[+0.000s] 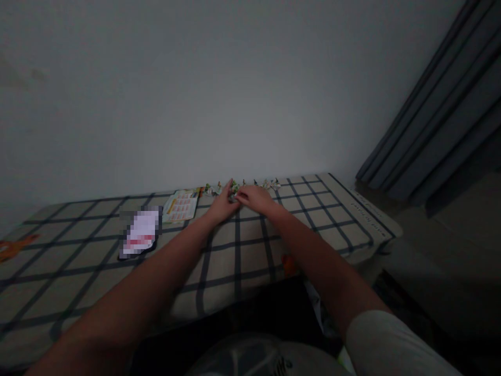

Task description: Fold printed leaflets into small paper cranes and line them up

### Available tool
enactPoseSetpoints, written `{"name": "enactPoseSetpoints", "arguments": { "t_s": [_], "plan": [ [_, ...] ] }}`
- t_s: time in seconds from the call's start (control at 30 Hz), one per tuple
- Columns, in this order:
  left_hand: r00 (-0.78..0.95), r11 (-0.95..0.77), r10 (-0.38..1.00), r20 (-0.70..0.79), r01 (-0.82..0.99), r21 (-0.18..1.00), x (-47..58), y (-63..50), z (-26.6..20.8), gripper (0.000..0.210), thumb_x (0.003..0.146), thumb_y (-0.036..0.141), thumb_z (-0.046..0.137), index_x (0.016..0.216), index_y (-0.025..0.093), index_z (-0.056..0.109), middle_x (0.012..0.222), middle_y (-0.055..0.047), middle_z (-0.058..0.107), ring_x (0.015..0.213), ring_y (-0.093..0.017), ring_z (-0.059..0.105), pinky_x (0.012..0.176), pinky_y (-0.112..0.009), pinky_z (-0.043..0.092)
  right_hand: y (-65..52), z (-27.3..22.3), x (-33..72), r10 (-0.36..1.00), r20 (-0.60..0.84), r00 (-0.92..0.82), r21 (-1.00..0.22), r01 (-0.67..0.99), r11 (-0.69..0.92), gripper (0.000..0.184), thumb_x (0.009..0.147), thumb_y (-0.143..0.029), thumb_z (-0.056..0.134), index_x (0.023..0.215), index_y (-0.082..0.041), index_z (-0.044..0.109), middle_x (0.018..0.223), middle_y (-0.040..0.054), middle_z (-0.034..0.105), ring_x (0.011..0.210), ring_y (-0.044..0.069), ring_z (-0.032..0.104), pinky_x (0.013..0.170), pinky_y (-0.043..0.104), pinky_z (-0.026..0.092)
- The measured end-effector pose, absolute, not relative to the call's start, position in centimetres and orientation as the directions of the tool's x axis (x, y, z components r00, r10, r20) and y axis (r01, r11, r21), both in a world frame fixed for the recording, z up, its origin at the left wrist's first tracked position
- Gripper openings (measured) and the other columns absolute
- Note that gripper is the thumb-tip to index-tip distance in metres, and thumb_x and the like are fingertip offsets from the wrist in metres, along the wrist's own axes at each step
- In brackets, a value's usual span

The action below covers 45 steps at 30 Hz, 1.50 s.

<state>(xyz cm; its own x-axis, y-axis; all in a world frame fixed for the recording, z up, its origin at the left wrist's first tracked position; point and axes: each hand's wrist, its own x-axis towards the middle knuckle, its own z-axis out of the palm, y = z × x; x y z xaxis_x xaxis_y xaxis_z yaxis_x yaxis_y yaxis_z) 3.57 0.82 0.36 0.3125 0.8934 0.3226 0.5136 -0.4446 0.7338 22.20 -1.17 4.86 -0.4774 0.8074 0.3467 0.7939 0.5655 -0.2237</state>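
At the far side of the bed or table top, near the wall, my two hands come together. My left hand (222,206) has one finger stretched up and its thumb turned toward the right hand, curled round something small. My right hand (255,198) is bent inward with its fingertips pinched together close to the left thumb; what they hold is too small and dark to name. Just behind the hands, a row of small green-and-white pieces (271,184) with little upright parts runs along the wall.
A printed sheet (181,206) lies left of my hands. Nearer to me on the left is a blurred-out phone-like thing (141,231). Checked cloth (250,245) covers the surface; its right edge carries lettering. Grey wall (242,94) stands behind, and a dark curtain (434,104) hangs at right.
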Motion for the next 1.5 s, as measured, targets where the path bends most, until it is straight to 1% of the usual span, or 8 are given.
{"name": "enactPoseSetpoints", "arguments": {
  "t_s": [0.17, 0.23, 0.3, 0.53, 0.77, 0.93, 1.1, 1.5],
  "plan": [
    [0.428, -0.595, 0.801, 0.419, 0.482, 0.644, 8.1, 2.2, 1.2, 0.087, 0.082, 0.037, 0.071, 0.16, 0.012, 0.041, 0.151, -0.023, 0.057, 0.135, -0.032, 0.06, 0.11, -0.045, 0.05, -2.1, 4.7, 26.9, 0.801, 0.377, -0.464, -0.198, 0.805, 0.559, 0.023, 0.105, -0.033, 0.055, 0.109, -0.017, 0.071, 0.116, 0.0105, 0.075, 0.105, 0.022, 0.066, 0.082, 0.029, 0.04],
    [0.5, -0.656, 0.751, 0.431, 0.491, 0.573, 10.1, 2.8, 1.1, 0.069, 0.08, 0.034, 0.072, 0.144, 0.013, 0.059, 0.149, -0.019, 0.06, 0.14, -0.032, 0.056, 0.118, -0.048, 0.044, -2.4, 4.3, 28.9, 0.827, 0.383, -0.411, -0.184, 0.844, 0.504, 0.025, 0.106, -0.033, 0.053, 0.112, -0.017, 0.072, 0.116, 0.0113, 0.075, 0.104, 0.022, 0.066, 0.082, 0.029, 0.041],
    [0.498, -0.66, 0.75, 0.436, 0.518, 0.543, 12.3, 3.2, 0.8, 0.061, 0.08, 0.03, 0.07, 0.138, 0.013, 0.065, 0.148, -0.018, 0.061, 0.141, -0.032, 0.054, 0.121, -0.048, 0.041, -2.7, 3.8, 30.8, 0.845, 0.381, -0.375, -0.172, 0.869, 0.463, 0.025, 0.106, -0.032, 0.053, 0.111, -0.017, 0.073, 0.115, 0.0113, 0.075, 0.104, 0.021, 0.066, 0.084, 0.029, 0.042],
    [0.448, -0.591, 0.802, 0.395, 0.502, 0.631, 19.9, 4.2, -0.4, 0.071, 0.08, 0.029, 0.069, 0.148, 0.011, 0.056, 0.157, -0.02, 0.053, 0.149, -0.034, 0.047, 0.123, -0.052, 0.038, -2.5, 2.2, 35.5, 0.894, 0.397, -0.206, -0.171, 0.941, 0.293, 0.026, 0.106, -0.031, 0.052, 0.108, -0.018, 0.073, 0.112, 0.0101, 0.076, 0.103, 0.022, 0.068, 0.084, 0.028, 0.044],
    [0.413, -0.596, 0.803, 0.431, 0.529, 0.604, 22.9, 5.0, -0.6, 0.086, 0.078, 0.025, 0.071, 0.157, 0.006, 0.042, 0.164, -0.026, 0.04, 0.157, -0.035, 0.033, 0.129, -0.052, 0.026, -1.2, 2.6, 37.5, 0.916, 0.402, 0.0, -0.25, 0.962, 0.109, 0.031, 0.107, -0.035, 0.047, 0.115, -0.018, 0.072, 0.115, 0.0116, 0.076, 0.103, 0.023, 0.069, 0.086, 0.03, 0.046],
    [0.381, -0.602, 0.799, 0.466, 0.489, 0.632, 22.4, 5.6, -1.2, 0.069, 0.081, 0.022, 0.065, 0.149, 0.013, 0.053, 0.156, -0.021, 0.052, 0.15, -0.032, 0.046, 0.125, -0.052, 0.036, 0.1, 2.3, 37.6, 0.933, 0.356, 0.059, -0.262, 0.964, 0.039, 0.031, 0.107, -0.033, 0.047, 0.117, -0.018, 0.072, 0.117, 0.0137, 0.076, 0.107, 0.024, 0.069, 0.089, 0.031, 0.047],
    [0.419, -0.691, 0.723, 0.549, 0.455, 0.561, 21.8, 5.0, -1.2, 0.054, 0.083, 0.018, 0.061, 0.138, 0.017, 0.062, 0.14, -0.015, 0.065, 0.136, -0.03, 0.058, 0.117, -0.051, 0.046, 1.2, 1.7, 37.4, 0.949, 0.307, 0.071, -0.246, 0.969, 0.007, 0.032, 0.107, -0.035, 0.048, 0.121, -0.018, 0.071, 0.12, 0.0135, 0.076, 0.108, 0.025, 0.07, 0.089, 0.032, 0.048],
    [0.377, -0.675, 0.738, 0.56, 0.407, 0.615, 20.2, 4.6, -1.3, 0.047, 0.084, 0.015, 0.059, 0.131, 0.014, 0.065, 0.126, -0.015, 0.068, 0.114, -0.026, 0.067, 0.102, -0.044, 0.056, -0.2, 2.5, 35.3, 0.912, 0.385, 0.137, -0.257, 0.966, -0.037, 0.036, 0.107, -0.043, 0.046, 0.127, -0.02, 0.067, 0.125, 0.0115, 0.073, 0.113, 0.024, 0.068, 0.09, 0.032, 0.049]
  ]
}}
